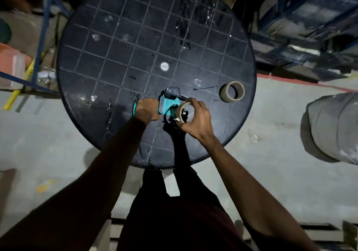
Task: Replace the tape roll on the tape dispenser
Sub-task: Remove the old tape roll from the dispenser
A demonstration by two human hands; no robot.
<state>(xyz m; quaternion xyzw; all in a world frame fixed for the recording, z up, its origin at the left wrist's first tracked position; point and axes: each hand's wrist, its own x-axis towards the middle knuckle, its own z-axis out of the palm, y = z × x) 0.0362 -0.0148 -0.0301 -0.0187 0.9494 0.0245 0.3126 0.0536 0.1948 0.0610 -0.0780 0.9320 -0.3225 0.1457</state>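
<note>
Hands over a round black table (93, 57) with a grid of pale lines, both at work on a teal tape dispenser (168, 105) near the table's front edge. Left hand (147, 109) closed around the dispenser's handle, just left of the teal body, with a sliver of teal grip showing past the knuckles. Right hand (197, 119) just right of the dispenser, fingers and thumb clamped on a near-empty cardboard tape core (184, 112) sitting at the dispenser's hub; dark spindle visible through the core's opening. Whether the core sits fully on the hub or partly off it: cannot tell. Dark roller and metal head (173, 91) at the dispenser's far end, pointing toward the table's middle.

Beyond the right hand and further right of the dispenser, a second tape roll (231, 91), tan, resting on its side with the open centre facing the camera, near the table's right rim and well apart from the dispenser. Small white disc (164, 66) beyond the dispenser, about at the table's centre. Scraps and strips of clear tape (185, 24) stuck to the tabletop, mostly on the far side from the dispenser. Pale concrete floor (271, 173) around the table, shelving at both far corners.
</note>
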